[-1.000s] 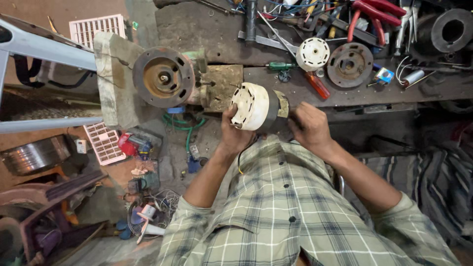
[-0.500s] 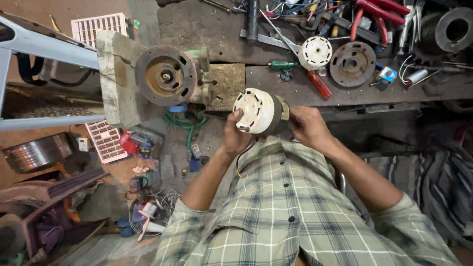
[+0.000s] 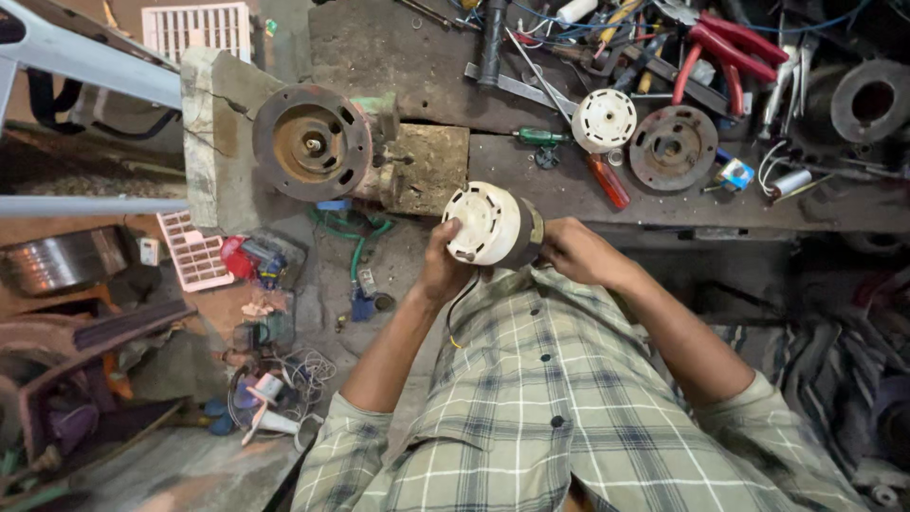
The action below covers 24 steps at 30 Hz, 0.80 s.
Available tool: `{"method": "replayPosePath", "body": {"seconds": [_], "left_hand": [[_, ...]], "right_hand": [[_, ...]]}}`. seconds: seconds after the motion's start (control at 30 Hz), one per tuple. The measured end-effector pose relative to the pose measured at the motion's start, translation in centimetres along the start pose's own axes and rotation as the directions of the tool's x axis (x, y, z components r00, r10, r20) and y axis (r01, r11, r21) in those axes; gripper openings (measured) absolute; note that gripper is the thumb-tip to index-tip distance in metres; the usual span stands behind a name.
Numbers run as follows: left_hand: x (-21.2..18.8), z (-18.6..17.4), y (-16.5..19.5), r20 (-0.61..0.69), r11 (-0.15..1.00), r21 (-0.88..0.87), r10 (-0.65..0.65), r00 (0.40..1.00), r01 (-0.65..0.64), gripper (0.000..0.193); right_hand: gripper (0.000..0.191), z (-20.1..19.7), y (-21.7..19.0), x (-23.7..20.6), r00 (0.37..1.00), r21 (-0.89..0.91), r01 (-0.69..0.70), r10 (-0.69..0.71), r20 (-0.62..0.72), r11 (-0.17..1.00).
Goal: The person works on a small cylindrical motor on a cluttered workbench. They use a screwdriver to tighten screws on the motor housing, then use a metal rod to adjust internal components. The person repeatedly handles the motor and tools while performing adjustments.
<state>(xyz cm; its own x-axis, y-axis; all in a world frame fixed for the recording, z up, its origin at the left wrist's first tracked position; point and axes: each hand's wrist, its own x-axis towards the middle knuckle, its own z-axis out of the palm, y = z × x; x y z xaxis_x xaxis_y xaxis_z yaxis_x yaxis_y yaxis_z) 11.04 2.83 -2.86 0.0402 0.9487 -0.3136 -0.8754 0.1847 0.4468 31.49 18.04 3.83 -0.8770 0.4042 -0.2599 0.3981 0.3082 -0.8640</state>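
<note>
I have the white motor [image 3: 493, 225] up off the tabletop [image 3: 408, 57], gripped from both sides: left hand [image 3: 443, 270] under its ribbed face, right hand [image 3: 573, 249] closed on its dark rear. It looks assembled, work mid-way. Just beyond my hands lie a screwdriver [image 3: 607, 180], a white cap [image 3: 604, 120] and a rusty disc [image 3: 674, 147].

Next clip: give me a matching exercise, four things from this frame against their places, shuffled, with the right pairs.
Things:
1. white round motor housing
2. rusty round motor disc
3. green-handled screwdriver
4. white slatted plastic grille

Places:
A. on the floor, beside the red gadget
B. between left hand and right hand
C. on the stone block
D. flat on the dark workbench

Pairs: 1-B, 2-C, 3-D, 4-A
</note>
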Motion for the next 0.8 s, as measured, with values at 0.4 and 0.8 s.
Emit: {"method": "replayPosePath", "body": {"seconds": [0.4, 0.8], "left_hand": [[7.5, 7.1, -3.5, -0.232, 0.955, -0.2, 0.17, 0.958, -0.218, 0.068], [15.4, 10.8, -5.8, -0.236, 0.034, 0.944, 0.767, 0.597, 0.329, 0.081]], "right_hand": [[0.024, -7.4, 6.0, 3.5, 0.903, -0.292, 0.34, -0.397, -0.163, 0.894], [0.016, -18.4, 3.8, 23.5, 0.776, -0.697, 0.42, -0.628, -0.056, 0.582]]}}
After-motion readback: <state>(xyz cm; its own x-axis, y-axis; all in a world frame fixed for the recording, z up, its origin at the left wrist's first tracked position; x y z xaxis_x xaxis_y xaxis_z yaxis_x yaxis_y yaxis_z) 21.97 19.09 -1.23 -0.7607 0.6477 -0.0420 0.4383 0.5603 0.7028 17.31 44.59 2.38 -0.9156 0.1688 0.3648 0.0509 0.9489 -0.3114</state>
